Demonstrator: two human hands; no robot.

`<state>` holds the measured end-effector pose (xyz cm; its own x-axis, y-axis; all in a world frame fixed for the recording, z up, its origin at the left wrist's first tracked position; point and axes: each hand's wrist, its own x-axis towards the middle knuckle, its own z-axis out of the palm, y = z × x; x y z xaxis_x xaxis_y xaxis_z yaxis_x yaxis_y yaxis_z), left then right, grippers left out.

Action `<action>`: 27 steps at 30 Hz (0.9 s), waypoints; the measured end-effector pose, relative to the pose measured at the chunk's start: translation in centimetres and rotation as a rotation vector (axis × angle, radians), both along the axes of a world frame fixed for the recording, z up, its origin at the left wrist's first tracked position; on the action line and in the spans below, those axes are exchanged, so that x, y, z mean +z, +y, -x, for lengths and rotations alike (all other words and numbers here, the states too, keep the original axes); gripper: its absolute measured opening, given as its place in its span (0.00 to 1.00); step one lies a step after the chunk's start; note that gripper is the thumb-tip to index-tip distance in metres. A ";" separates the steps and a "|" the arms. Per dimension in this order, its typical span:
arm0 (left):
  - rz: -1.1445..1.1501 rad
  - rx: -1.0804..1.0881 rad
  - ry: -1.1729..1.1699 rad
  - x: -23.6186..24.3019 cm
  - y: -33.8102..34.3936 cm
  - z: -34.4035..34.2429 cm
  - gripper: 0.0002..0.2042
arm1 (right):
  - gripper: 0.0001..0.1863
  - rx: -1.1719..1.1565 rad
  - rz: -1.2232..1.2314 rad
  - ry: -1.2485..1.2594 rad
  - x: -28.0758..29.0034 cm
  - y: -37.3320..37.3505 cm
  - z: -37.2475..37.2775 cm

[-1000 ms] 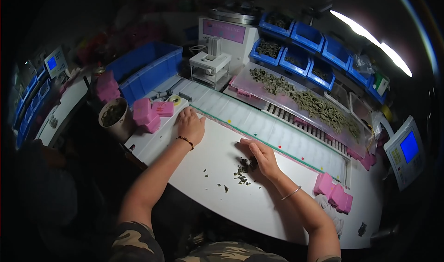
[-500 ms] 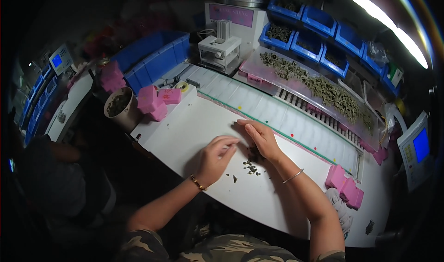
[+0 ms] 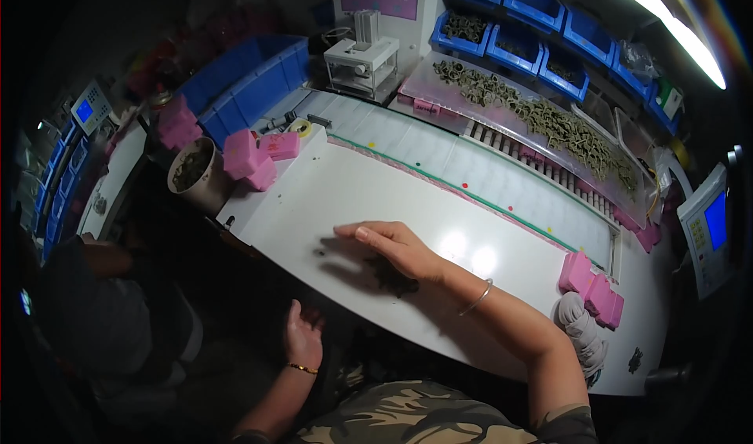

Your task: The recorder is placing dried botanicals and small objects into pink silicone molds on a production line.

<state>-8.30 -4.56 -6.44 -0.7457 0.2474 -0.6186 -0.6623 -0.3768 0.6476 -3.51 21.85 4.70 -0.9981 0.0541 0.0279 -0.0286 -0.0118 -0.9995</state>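
Note:
My right hand point(image 3: 398, 248) is held over the white tabletop with its fingers stretched out together, thumb on the near side. Beneath and beside its palm lies a small heap of dark dried bits point(image 3: 398, 285), partly hidden by the hand and its shadow. Below the table's near edge, my left hand point(image 3: 304, 338) is turned palm up with its fingers loosely apart. I see nothing in it.
Pink foam blocks point(image 3: 249, 160) sit at the left by a bucket point(image 3: 213, 179); more pink blocks point(image 3: 579, 273) lie at the right near grey cloth gloves point(image 3: 579, 326). A clear tray point(image 3: 420, 87) holds curled dried pieces point(image 3: 549, 122). Blue bins point(image 3: 518, 44) rise behind.
My right hand has swept left and nearer, and the scattered dark bits are now gathered by it. My left hand has dropped from the tabletop to below its near edge.

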 end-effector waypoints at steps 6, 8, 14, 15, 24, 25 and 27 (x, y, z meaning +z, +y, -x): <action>-0.508 -0.070 -0.295 -3.0 3.5 2.0 0.24 | 0.45 -0.304 -0.782 0.124 1.8 4.4 -8.4; -0.597 -0.123 -0.166 -3.6 3.8 4.0 0.23 | 0.60 -0.233 -1.169 -0.009 1.4 4.4 -12.8; -0.694 -0.173 -0.046 -6.9 1.6 7.9 0.24 | 0.66 -0.215 -1.358 -0.357 1.2 0.0 -16.4; -0.693 -0.180 -0.047 -6.9 1.5 8.0 0.24 | 0.66 -0.221 -1.356 -0.361 1.1 -0.7 -15.2; -0.460 -0.171 0.063 -4.6 -2.1 5.3 0.25 | 0.61 -0.177 -1.253 0.129 -1.5 -3.5 0.9; -0.464 -0.157 0.016 -4.9 -2.9 5.5 0.25 | 0.61 -0.138 -1.238 0.195 -1.6 -3.8 2.5; -0.498 -0.162 -0.005 -5.6 -3.2 5.6 0.22 | 0.56 -0.030 -1.207 0.345 -1.7 -4.0 5.0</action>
